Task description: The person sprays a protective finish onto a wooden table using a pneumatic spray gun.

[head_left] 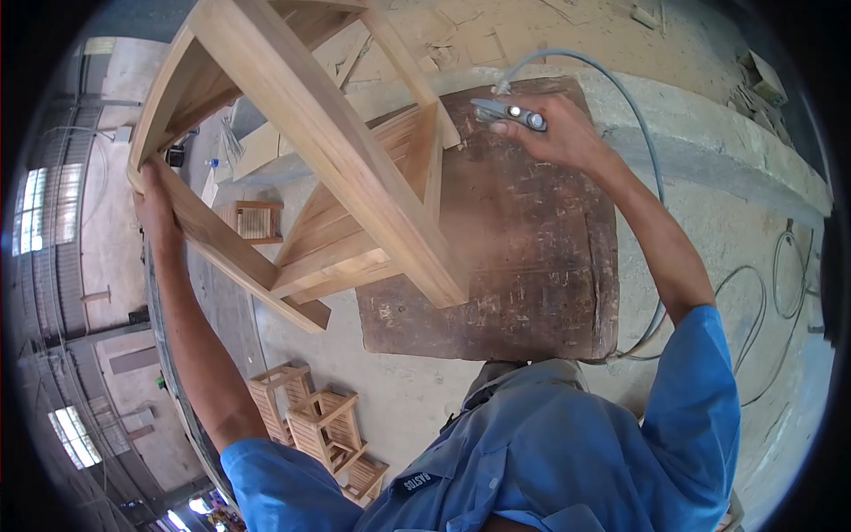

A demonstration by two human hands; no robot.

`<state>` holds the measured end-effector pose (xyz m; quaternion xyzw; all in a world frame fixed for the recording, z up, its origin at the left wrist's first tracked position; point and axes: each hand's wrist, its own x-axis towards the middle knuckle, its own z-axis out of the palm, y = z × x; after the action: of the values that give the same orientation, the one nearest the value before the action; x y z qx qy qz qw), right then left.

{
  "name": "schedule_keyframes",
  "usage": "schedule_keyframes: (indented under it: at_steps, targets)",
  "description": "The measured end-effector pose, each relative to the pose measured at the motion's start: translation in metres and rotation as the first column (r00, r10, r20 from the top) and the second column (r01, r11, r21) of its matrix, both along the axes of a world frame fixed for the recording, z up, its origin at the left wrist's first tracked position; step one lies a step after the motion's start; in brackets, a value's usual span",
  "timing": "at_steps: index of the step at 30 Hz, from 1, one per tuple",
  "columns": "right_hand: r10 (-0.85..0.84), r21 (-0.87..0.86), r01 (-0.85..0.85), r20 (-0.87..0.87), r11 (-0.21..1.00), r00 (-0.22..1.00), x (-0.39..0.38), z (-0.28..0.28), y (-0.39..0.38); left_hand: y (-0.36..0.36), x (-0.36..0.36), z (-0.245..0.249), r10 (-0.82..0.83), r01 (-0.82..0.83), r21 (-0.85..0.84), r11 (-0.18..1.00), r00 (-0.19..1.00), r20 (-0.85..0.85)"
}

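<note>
A bare wooden chair [332, 146] with a slatted seat is tipped over, partly above a worn brown board [541, 266]. My left hand [158, 208] is closed around one of its rails at the far left; some of the fingers are hidden behind the wood. To the right of the chair, my right hand [563, 129] grips a metal air blow gun [510, 113], apart from the wood. From the blow gun a grey hose [638, 106] curves over and down to the right. A hazy dust hangs over the board below the tool.
Several wooden chairs or stools [324, 421] stand on the floor at lower left, and a small slatted piece [257, 222] lies beyond the chair. A raised concrete ledge [709, 146] runs behind the board. Loose hoses [753, 293] coil on the floor at right.
</note>
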<state>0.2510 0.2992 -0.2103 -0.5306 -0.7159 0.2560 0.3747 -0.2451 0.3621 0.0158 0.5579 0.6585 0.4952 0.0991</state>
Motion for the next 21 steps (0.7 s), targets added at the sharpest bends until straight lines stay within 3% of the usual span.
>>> schedule_keyframes:
  at_steps: [2,4,6,7,8,9,11,12,15,16,19,21]
  targets:
    - [0.015,0.023,-0.013,-0.097,1.0,0.995,-0.013,0.003,0.009,0.016,-0.007,-0.001,0.075,-0.074,0.023,0.997,0.997,-0.023]
    - [0.061,0.026,-0.056,-0.257,0.998,0.965,-0.036,0.027,0.028,0.034,-0.04,0.001,0.133,-0.142,-0.079,0.987,0.985,-0.113]
    - [0.137,0.178,-0.079,-0.344,0.981,0.929,-0.072,0.034,0.063,0.026,-0.009,-0.001,0.157,-0.154,0.057,0.986,0.986,-0.047]
    - [0.177,0.253,-0.082,-0.38,0.964,0.908,-0.09,0.041,0.081,0.032,-0.024,-0.002,0.18,-0.179,0.017,0.984,0.978,-0.108]
    - [0.174,0.265,-0.088,-0.324,0.96,0.93,-0.106,0.055,0.093,0.03,-0.019,-0.003,0.1,-0.096,0.072,0.993,0.994,-0.05]
    - [0.179,0.275,-0.084,-0.343,0.958,0.922,-0.124,0.059,0.108,0.015,0.006,0.005,0.22,-0.207,0.088,0.974,0.958,-0.184]
    - [0.172,0.277,-0.068,-0.373,0.958,0.912,-0.156,0.054,0.139,0.019,0.001,0.002,0.133,-0.127,0.126,0.984,0.99,-0.046]
    - [0.18,0.312,-0.078,-0.316,0.947,0.931,-0.167,0.052,0.147,0.02,-0.002,0.003,0.158,-0.144,0.154,0.978,0.984,-0.085]
    - [0.173,0.102,-0.152,-0.247,0.983,0.953,-0.188,0.029,0.159,0.023,-0.01,0.002,0.219,-0.188,0.198,0.962,0.965,-0.146]
    - [0.21,0.034,-0.211,-0.341,0.977,0.916,-0.194,0.015,0.159,0.024,-0.01,0.002,0.236,-0.203,0.204,0.958,0.96,-0.151]
    - [0.253,0.037,-0.251,-0.116,0.967,0.96,-0.186,-0.002,0.148,0.022,-0.014,0.012,0.143,-0.138,0.038,0.99,0.97,-0.198]
    - [0.418,0.145,-0.394,-0.235,0.908,0.878,-0.172,0.002,0.131,0.022,0.007,0.007,0.173,-0.141,0.228,0.963,0.976,-0.128]
